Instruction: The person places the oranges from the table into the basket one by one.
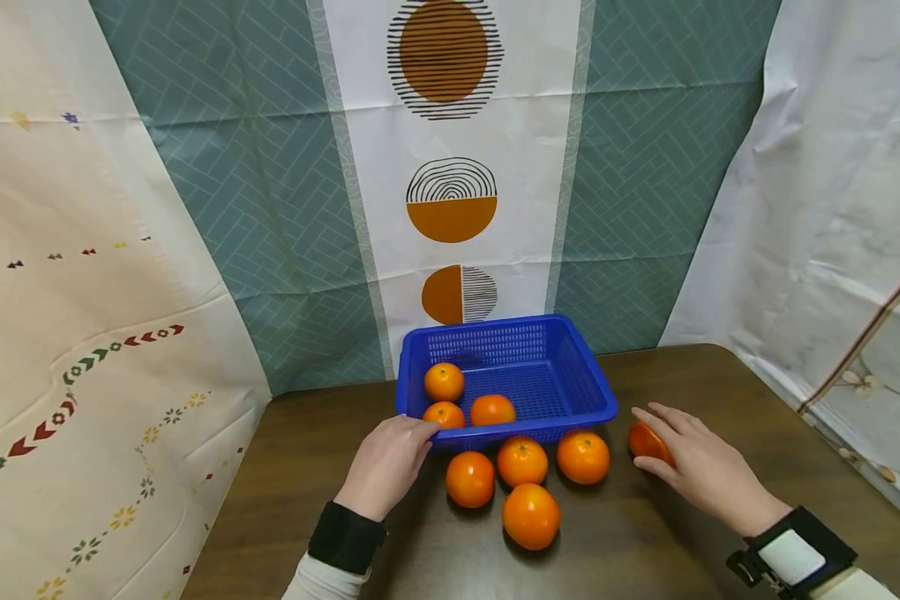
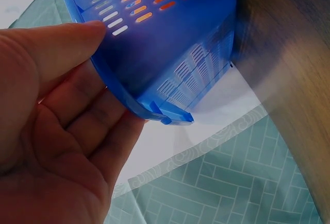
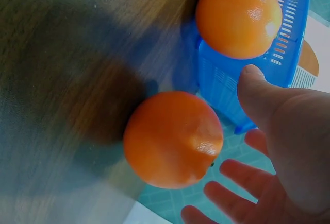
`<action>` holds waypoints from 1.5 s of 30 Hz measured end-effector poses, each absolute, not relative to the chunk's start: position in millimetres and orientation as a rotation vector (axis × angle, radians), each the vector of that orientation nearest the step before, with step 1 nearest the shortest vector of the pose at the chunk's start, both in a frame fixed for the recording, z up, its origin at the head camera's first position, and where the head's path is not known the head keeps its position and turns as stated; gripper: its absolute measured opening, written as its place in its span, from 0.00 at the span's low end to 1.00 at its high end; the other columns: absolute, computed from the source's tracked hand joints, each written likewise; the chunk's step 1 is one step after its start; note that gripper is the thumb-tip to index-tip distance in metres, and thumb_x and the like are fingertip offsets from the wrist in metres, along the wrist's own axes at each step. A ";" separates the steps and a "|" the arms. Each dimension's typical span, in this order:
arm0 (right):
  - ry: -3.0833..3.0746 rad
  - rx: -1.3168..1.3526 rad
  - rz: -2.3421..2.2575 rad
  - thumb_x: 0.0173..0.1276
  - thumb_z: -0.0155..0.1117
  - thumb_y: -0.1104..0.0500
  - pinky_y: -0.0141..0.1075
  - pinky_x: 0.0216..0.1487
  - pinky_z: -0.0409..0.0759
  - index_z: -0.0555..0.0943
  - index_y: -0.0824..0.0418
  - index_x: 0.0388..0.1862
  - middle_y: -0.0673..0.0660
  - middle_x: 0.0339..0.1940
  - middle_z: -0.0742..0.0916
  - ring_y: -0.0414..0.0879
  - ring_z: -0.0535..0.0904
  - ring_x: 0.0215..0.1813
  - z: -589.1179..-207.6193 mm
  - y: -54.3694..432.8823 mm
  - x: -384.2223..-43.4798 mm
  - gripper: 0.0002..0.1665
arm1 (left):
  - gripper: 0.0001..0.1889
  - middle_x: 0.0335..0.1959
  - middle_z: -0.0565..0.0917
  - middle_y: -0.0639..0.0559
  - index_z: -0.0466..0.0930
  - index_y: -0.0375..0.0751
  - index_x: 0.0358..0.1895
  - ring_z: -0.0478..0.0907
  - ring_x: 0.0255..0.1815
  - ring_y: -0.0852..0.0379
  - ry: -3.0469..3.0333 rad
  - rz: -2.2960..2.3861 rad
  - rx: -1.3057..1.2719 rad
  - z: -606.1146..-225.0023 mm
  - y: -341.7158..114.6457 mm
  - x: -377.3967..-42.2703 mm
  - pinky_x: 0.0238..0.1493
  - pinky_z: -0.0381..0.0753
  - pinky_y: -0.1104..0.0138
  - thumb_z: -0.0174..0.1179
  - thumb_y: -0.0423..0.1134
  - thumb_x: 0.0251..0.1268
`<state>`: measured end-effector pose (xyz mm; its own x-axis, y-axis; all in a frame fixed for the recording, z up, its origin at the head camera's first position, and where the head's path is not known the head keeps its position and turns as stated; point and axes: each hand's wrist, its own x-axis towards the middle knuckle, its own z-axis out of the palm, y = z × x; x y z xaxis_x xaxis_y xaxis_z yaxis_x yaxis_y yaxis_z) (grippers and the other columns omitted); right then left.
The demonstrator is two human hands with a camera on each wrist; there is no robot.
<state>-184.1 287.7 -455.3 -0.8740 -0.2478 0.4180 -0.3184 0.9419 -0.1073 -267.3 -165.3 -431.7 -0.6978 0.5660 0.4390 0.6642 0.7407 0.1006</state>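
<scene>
A blue plastic basket [image 1: 495, 348] with slotted walls stands on the table, three oranges [image 1: 444, 382] inside its left part. My left hand [image 1: 390, 467] grips the rim at the near left corner; in the left wrist view, the thumb is on the outer wall [image 2: 154, 54] and the fingers curl over the rim. To the right of the basket, my right hand [image 1: 697, 458] reaches over a single orange [image 1: 645, 442], partly hidden by it. The right wrist view shows that orange [image 3: 172, 140] beside spread, loosely bent fingers, with a visible gap between.
Several more oranges [image 1: 531, 517] lie on the brown wooden table [image 1: 315, 483], just in front of the basket. Behind the table hangs a patterned cloth [image 1: 450, 133], close to the basket's back. Pale printed cloths [image 1: 832, 208] border the left and right sides.
</scene>
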 end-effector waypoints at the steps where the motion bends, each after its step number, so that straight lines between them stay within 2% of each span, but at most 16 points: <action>1: -2.691 0.409 0.239 0.68 0.84 0.47 0.68 0.56 0.85 0.80 0.62 0.76 0.71 0.72 0.82 0.72 0.82 0.66 -455.6 287.9 -184.0 0.42 | 0.13 0.43 0.93 0.51 0.92 0.42 0.53 0.89 0.45 0.50 -2.556 -0.352 -0.948 -431.7 -165.0 -267.2 0.62 0.87 0.52 0.79 0.33 0.68; 30: -2.738 0.389 0.243 0.68 0.84 0.46 0.66 0.46 0.89 0.85 0.61 0.69 0.69 0.70 0.83 0.70 0.81 0.65 -465.9 291.7 -186.0 0.37 | 0.13 0.44 0.94 0.50 0.91 0.43 0.52 0.89 0.47 0.49 -2.564 -0.340 -0.943 -432.5 -164.8 -266.2 0.63 0.87 0.51 0.79 0.33 0.68; 36: -2.725 0.398 0.218 0.66 0.86 0.52 0.66 0.43 0.89 0.85 0.61 0.68 0.69 0.67 0.84 0.71 0.84 0.58 -468.7 293.6 -188.8 0.35 | 0.13 0.45 0.94 0.50 0.91 0.42 0.53 0.90 0.48 0.49 -2.571 -0.336 -0.942 -432.2 -165.1 -266.2 0.64 0.87 0.50 0.79 0.33 0.68; 45: -2.584 0.464 0.202 0.59 0.89 0.61 0.61 0.39 0.89 0.86 0.61 0.63 0.64 0.60 0.86 0.65 0.87 0.46 -471.0 293.5 -194.0 0.33 | 0.14 0.46 0.94 0.49 0.91 0.42 0.55 0.90 0.49 0.48 -2.581 -0.348 -0.941 -431.3 -164.8 -266.5 0.65 0.86 0.49 0.78 0.33 0.68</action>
<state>-194.0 293.5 -471.0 -0.8153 -0.2870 0.5029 -0.3615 0.9307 -0.0549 -266.5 -164.8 -431.3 -0.7083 0.5662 0.4216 0.6577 0.7463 0.1026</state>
